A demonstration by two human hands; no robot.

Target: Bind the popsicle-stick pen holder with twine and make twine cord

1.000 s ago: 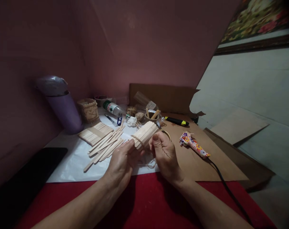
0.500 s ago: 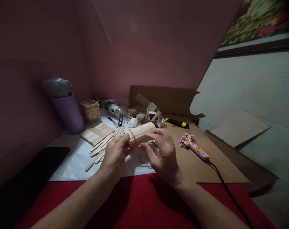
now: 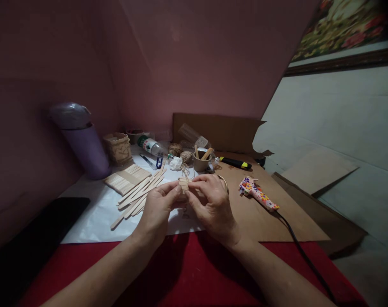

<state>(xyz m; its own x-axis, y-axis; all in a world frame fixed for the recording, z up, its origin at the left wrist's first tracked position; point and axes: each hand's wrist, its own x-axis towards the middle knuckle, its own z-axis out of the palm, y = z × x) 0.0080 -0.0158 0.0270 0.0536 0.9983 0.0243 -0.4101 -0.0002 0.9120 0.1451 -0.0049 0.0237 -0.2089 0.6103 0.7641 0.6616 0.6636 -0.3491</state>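
Between my two hands is a bundle of pale wooden sticks [image 3: 183, 184], partly hidden by my fingers, with twine showing just above it. My left hand [image 3: 161, 200] pinches its left side with thumb and fingers. On the right side, my right hand [image 3: 213, 198] holds it with thumb below and fingers over the top. Loose wooden sticks [image 3: 139, 194] lie fanned out on the white sheet [image 3: 91, 217] left of my left hand. Behind them rests a flat banded pack of sticks [image 3: 127, 179].
A patterned glue gun [image 3: 258, 194] with a black cord and a yellow-black cutter [image 3: 235, 163] lie on cardboard [image 3: 277, 226] at the right. Behind stand a stick cup [image 3: 201, 163], plastic bottle [image 3: 152, 146], twine balls [image 3: 186, 157], woven holder [image 3: 117, 147] and purple flask [image 3: 86, 149].
The bundle has turned from lying sideways to showing its end towards me, and less of it is visible. My hands have come closer together around it. The view has shifted slightly.
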